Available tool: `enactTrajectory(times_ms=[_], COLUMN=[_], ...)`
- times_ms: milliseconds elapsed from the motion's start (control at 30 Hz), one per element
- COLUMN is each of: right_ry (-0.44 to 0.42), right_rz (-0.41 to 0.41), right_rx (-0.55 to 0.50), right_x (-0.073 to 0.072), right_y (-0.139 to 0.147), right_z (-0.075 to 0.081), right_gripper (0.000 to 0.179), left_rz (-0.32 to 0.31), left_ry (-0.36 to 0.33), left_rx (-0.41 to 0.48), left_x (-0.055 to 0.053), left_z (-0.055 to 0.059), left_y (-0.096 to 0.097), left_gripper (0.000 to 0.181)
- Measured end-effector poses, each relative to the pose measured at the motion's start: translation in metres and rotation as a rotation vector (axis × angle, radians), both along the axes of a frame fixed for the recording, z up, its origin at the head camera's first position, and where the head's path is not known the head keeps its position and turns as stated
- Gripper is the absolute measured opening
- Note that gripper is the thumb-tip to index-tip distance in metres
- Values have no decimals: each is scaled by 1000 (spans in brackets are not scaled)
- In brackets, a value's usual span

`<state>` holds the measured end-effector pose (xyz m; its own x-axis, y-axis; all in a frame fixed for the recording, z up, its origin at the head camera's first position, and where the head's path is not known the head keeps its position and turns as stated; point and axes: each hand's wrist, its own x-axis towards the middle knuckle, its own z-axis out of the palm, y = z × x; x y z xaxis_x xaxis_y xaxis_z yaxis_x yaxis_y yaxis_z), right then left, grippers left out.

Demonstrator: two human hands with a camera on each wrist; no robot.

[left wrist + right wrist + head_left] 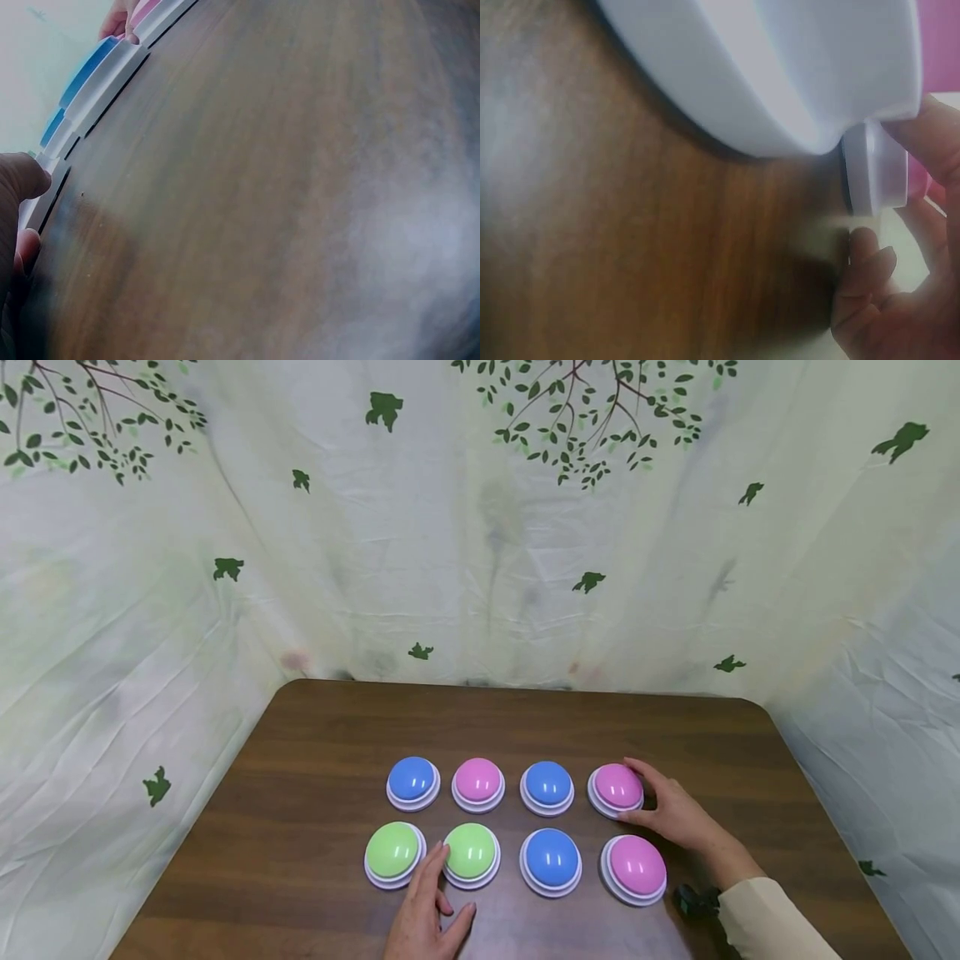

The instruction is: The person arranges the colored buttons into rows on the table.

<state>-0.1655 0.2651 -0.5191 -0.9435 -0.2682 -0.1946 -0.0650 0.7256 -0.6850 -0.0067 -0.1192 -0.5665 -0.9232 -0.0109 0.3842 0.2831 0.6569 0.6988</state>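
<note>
In the head view, my right hand (pixel 678 810) holds the back-right pink push button (pixel 618 786) between thumb and index finger, thumb at its front edge, index at its back. The front pink button (pixel 637 865) sits just before that hand; its white base (pixel 765 67) looms large in the right wrist view. My left hand (pixel 427 906) reaches between two green buttons, its fingers nearly straight at the left edge of the right green button (pixel 471 851). The other green button (pixel 393 850) lies left of these fingers. My left thumb stands apart from the base.
Three blue buttons stand in the two rows: back left (pixel 412 778), back middle (pixel 548 783) and front (pixel 552 857). Another pink button (pixel 478 780) is between the back blue ones. The brown table (pixel 300 827) meets a leaf-patterned curtain (pixel 480 568). A dark object (pixel 696 902) is by the right sleeve.
</note>
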Motion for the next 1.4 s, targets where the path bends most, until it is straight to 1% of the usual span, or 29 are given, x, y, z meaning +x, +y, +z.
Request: enactTrajectory(times_ms=[467,767,1000,1133,1400], right_ry=[4,13,12,15,11], right_rz=[-4,-2,-2,-2,-13], right_rx=[-3,9,-4,-4,39], right_x=[-2,-3,-2,-1,0], right_y=[4,6,7,7,4], right_z=[-2,-3,-5,-5,-4], right_gripper=[97,98,101,103,104], left_rz=[-2,-5,-2,-1,-1], left_ry=[-2,16,50,47,33], left_rx=[-8,-8,-6,-9,-12], left_x=[0,-1,-2,-2,-1], left_z=[1,-1,-2,-2,-3], left_y=[0,0,0,1,0], left_gripper=[86,86,87,86,86])
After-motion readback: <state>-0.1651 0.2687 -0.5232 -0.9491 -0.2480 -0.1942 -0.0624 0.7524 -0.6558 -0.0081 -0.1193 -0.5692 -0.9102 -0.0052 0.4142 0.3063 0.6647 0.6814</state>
